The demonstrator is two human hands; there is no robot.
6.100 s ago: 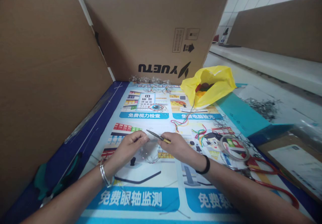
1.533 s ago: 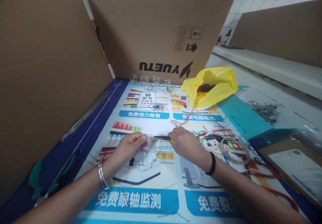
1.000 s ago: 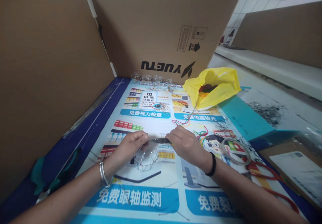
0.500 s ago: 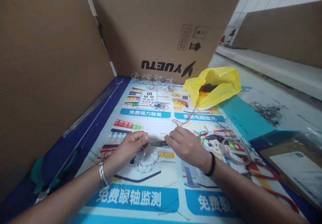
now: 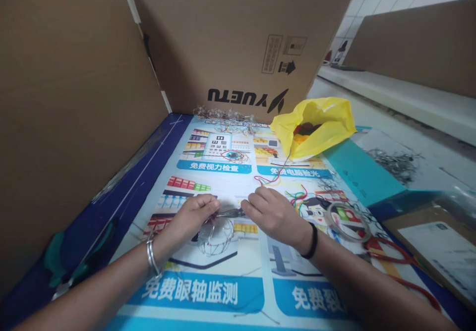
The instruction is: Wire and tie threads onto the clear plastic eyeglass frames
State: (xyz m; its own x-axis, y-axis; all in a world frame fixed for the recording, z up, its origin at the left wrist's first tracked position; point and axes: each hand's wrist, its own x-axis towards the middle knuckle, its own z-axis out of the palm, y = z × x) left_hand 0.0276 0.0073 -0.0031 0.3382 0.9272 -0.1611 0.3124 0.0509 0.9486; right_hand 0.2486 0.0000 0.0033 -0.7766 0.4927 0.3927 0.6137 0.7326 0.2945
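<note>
My left hand [image 5: 197, 215] is closed in a pinch on a small round frame of bent thin wire [image 5: 216, 241], which hangs below the fingertips over the printed sheet. Into my right hand [image 5: 274, 220] runs a slim grey metal tool [image 5: 232, 213]; the fingers wrap round its end, so its kind is hidden. The tool's tip reaches the wire by my left thumb. Whether it grips the wire I cannot tell. Beyond my right hand lie red, green and yellow threads [image 5: 297, 198].
A yellow bag [image 5: 330, 123] stands behind the threads. To the right are a tape roll [image 5: 348, 223], red-handled scissors [image 5: 394, 251] and a blue box [image 5: 357, 172]. Green-handled pliers [image 5: 59, 261] lie at left. Wire pieces [image 5: 226, 115] lie before the cardboard wall [image 5: 238, 38].
The tool has shifted slightly at the wire frame, and its shaft shows more plainly. Both hands keep their hold in nearly the same place.
</note>
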